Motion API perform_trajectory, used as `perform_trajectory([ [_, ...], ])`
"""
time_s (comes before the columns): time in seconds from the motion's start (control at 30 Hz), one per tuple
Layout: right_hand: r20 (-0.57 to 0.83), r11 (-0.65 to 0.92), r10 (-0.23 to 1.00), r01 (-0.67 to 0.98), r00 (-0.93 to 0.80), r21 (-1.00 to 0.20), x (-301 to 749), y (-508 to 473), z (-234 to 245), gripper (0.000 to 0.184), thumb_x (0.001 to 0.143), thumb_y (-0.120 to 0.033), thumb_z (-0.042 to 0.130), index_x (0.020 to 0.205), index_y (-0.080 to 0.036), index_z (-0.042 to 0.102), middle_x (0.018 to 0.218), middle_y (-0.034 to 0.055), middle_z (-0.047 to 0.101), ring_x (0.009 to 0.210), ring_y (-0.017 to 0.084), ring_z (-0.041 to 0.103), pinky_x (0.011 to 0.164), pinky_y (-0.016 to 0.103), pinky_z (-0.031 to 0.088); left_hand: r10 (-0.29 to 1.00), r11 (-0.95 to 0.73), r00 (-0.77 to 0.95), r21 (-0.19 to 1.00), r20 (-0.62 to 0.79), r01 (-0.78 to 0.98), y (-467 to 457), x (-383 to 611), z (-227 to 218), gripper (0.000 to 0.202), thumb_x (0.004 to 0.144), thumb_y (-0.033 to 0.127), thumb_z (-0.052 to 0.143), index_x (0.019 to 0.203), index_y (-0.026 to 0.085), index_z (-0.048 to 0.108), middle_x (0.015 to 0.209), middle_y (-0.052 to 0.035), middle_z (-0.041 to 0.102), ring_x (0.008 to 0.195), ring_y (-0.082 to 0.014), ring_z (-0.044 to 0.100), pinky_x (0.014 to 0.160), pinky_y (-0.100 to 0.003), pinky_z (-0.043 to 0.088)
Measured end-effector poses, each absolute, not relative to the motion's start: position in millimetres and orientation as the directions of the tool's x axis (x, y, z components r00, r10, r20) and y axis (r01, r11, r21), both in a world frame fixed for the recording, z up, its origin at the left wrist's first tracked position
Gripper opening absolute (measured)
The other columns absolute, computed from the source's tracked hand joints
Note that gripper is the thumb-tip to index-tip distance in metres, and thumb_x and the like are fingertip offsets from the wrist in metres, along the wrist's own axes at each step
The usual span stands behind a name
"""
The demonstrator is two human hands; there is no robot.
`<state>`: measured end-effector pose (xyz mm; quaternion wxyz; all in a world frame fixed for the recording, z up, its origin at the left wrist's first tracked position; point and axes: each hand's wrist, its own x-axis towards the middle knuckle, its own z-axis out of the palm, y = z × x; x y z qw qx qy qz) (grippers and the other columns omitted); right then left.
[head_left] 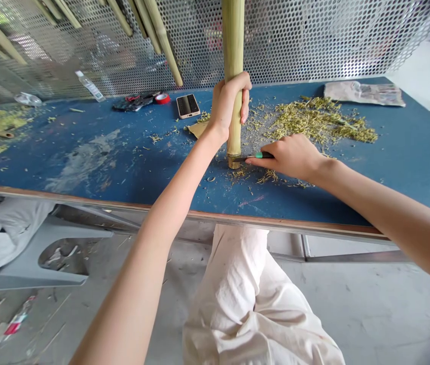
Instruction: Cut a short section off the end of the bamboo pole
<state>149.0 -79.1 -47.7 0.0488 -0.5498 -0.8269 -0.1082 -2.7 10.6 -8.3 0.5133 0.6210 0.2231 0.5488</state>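
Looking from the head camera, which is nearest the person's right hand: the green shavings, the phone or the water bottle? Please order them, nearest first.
From the right hand:
1. Pile of green shavings, just beyond the hand, to its far side.
2. Smartphone, farther off to the left.
3. Plastic water bottle, farthest, toward the back left.

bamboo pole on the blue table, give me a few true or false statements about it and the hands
The left hand grips the upright bamboo pole: true.
The right hand holds a green-handled knife: true.
A phone is on the floor: false, the phone lies on the blue tabletop.
The shavings are in a bin: false, the shavings lie scattered on the tabletop.
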Motion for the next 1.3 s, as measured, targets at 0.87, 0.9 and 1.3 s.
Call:
perform_trajectory([
  [0.87, 0.181, 0.338, 0.919, 0.936, -0.351, 0.101, 137, -81, -46, 0.076, 0.099, -0.076, 0.027, 0.080, -0.020, 0.074, 0.063, 0.0092, 0.063, 0.066, 0.022, 0.058, 0.063, 0.031, 0.030, 0.840, -0.428, 0.250, 0.871, 0.482, -0.241, 1, 8, -8, 0.044, 0.085, 0.020, 0.056, 0.045, 0.022, 0.040, 0.037, 0.0050, 0.034, 0.033, -0.0078, 0.028, 0.040, -0.025, 0.027],
  [0.9, 0.183, 0.327, 0.923, 0.940, -0.340, 0.096, 135, -83, -46, 0.076, 0.099, -0.076, 0.027, 0.080, -0.019, 0.074, 0.063, 0.0094, 0.063, 0.067, 0.022, 0.058, 0.064, 0.032, 0.030, 0.846, -0.425, 0.241, 0.875, 0.475, -0.234, 1, 8, -8, 0.044, 0.085, 0.020, 0.057, 0.045, 0.022, 0.040, 0.038, 0.0052, 0.034, 0.033, -0.0077, 0.028, 0.040, -0.025, 0.027],
  [1.3, 0.097, 0.413, 0.897, 0.896, -0.431, 0.162, 143, -75, -45, 0.083, 0.099, -0.077, 0.020, 0.085, -0.018, 0.075, 0.066, 0.0099, 0.065, 0.067, 0.021, 0.060, 0.066, 0.031, 0.033, 0.857, -0.412, 0.231, 0.881, 0.461, -0.233, 7, 1, -8, 0.037, 0.077, 0.025, 0.054, 0.043, 0.026, 0.038, 0.039, 0.0028, 0.032, 0.036, -0.0097, 0.025, 0.042, -0.030, 0.025],
])
